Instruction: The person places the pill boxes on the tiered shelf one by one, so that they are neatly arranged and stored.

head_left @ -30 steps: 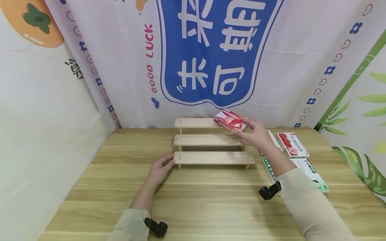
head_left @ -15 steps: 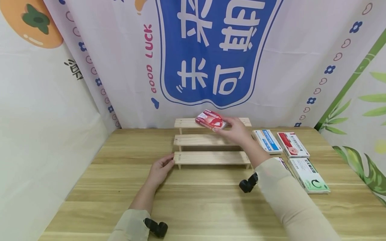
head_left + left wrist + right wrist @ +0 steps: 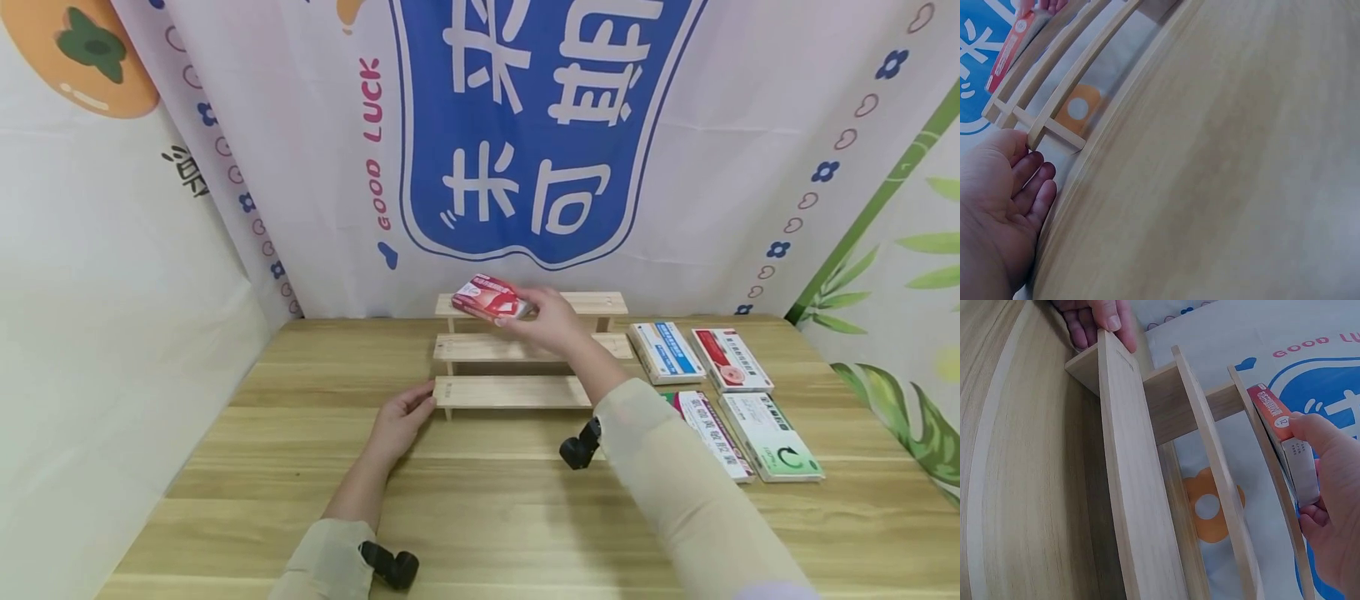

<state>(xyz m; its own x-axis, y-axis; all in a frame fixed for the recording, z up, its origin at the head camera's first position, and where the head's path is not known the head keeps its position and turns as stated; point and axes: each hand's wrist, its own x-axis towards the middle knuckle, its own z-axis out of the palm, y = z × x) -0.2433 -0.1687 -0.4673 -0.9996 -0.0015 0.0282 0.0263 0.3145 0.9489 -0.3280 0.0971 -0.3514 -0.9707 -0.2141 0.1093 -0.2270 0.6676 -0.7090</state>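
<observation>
A three-tier wooden display rack stands at the back of the table. My right hand grips a red and white medicine box by its right end, over the left part of the top tier. In the right wrist view, the box lies along the top board's edge, thumb on its printed face and fingers at the far side. My left hand pinches the left end of the lowest tier. Its thumb and forefinger meet the board's corner in the left wrist view, the other fingers loosely bent.
Right of the rack lie several more medicine boxes: a blue and white one, a red and white one, a purple and white one and a green and white one. A printed cloth hangs close behind the rack.
My right hand has carried the red box leftward along the top tier, from its right half to near its left end. The left hand has stayed at the lowest tier.
</observation>
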